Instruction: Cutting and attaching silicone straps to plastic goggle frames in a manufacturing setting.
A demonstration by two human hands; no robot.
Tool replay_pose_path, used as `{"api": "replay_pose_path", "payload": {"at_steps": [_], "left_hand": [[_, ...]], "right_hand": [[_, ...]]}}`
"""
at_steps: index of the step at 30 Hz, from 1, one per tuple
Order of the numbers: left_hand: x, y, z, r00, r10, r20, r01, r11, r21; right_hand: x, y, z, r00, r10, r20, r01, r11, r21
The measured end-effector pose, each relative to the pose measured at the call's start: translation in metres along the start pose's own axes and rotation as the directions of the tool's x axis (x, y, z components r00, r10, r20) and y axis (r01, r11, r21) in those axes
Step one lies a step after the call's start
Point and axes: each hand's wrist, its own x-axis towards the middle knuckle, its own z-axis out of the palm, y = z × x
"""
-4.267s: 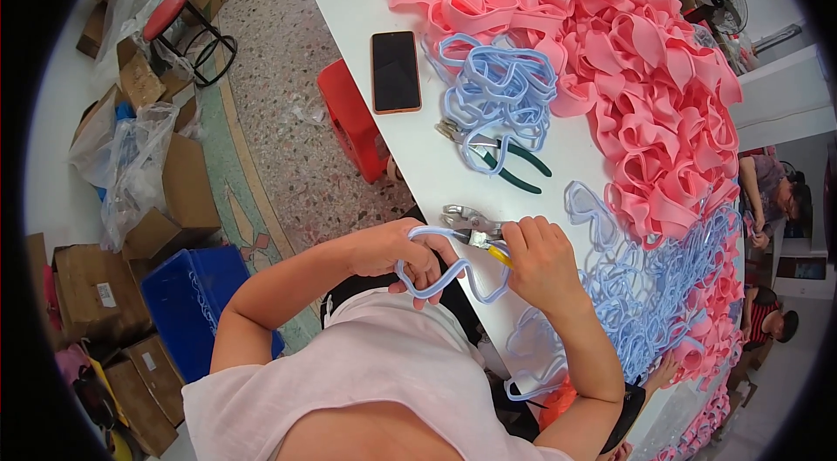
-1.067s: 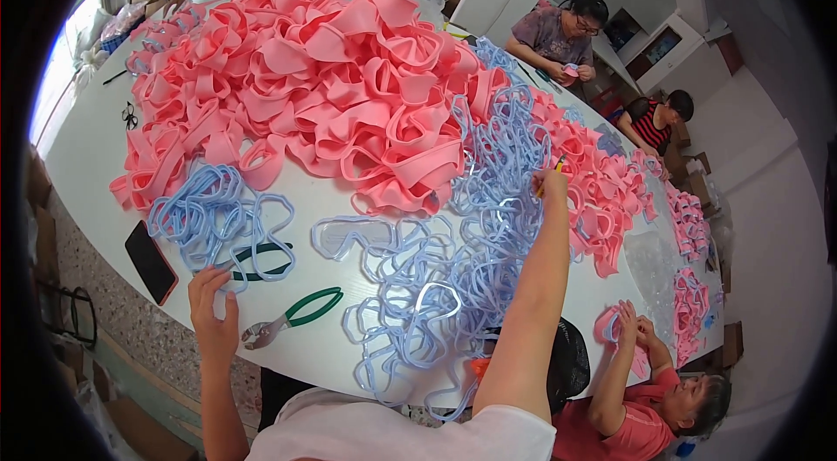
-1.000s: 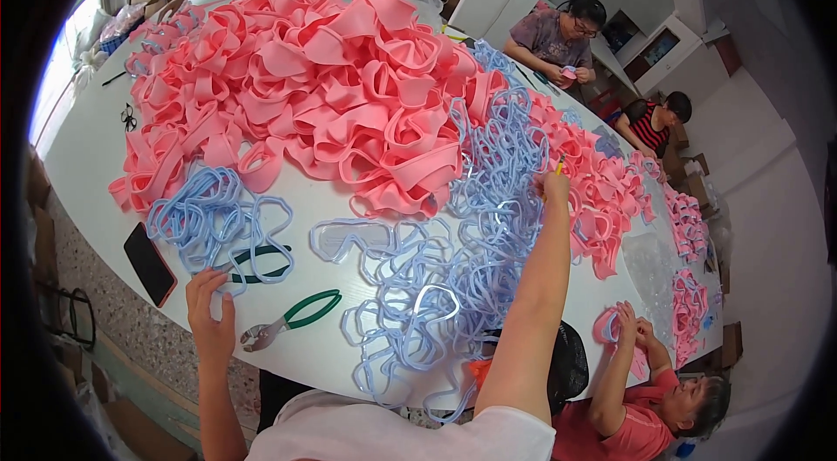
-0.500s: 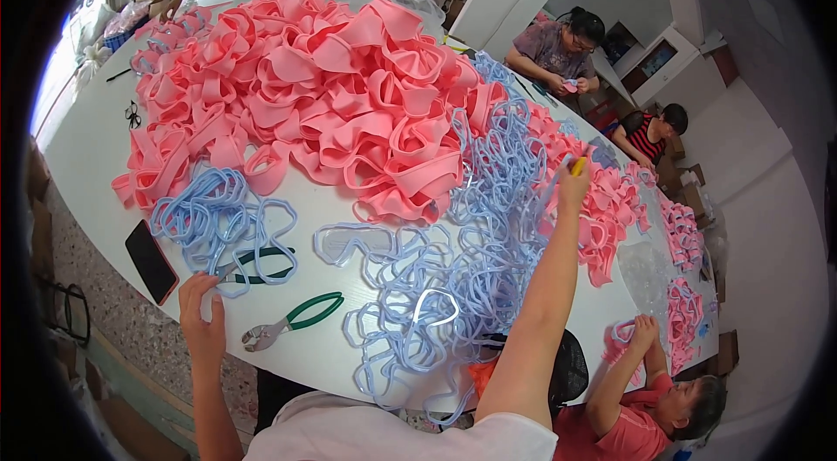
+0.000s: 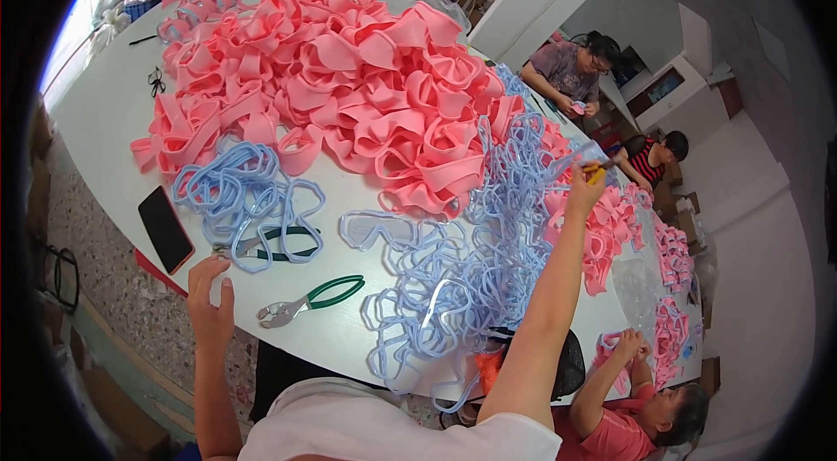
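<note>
My right hand (image 5: 586, 192) is stretched out over the far right of the table, closed round a small yellow-handled tool (image 5: 596, 175) with a dark tip; its exact kind is too small to make out. Below and beside it lies a tangled heap of pale blue goggle-shaped frames (image 5: 514, 199). At the near left edge of the table, my left hand (image 5: 211, 300) has its fingers apart and holds nothing. Close to it are green-handled pliers (image 5: 283, 243), partly under a smaller blue pile (image 5: 228, 186). A second pair of green-handled pliers (image 5: 309, 302) rests to its right.
A large mound of pink foam strips (image 5: 349, 86) covers the table's far middle. A phone (image 5: 166, 230) lies by the left edge, with small black scissors (image 5: 156, 81) beyond. A co-worker in red (image 5: 623, 435) sits at the right; others work farther back.
My right hand has swung slightly right and the tool's dark tip now shows. My left hand stays near the table edge. The whole view has shifted a little.
</note>
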Motion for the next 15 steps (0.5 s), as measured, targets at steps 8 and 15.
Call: {"api": "replay_pose_path", "payload": {"at_steps": [8,15], "left_hand": [[-0.015,0.001,-0.013,0.998,-0.051,-0.045,0.051,0.999,-0.011],[0.003,0.053,0.043,0.919,0.090,0.384,0.329,0.365,-0.871]], "right_hand": [[-0.014,-0.057,0.013,0.937,0.163,0.308,-0.346,0.331,0.878],[-0.145,-0.201,0.116,0.632,-0.062,0.772,-0.774,-0.004,0.633]]}}
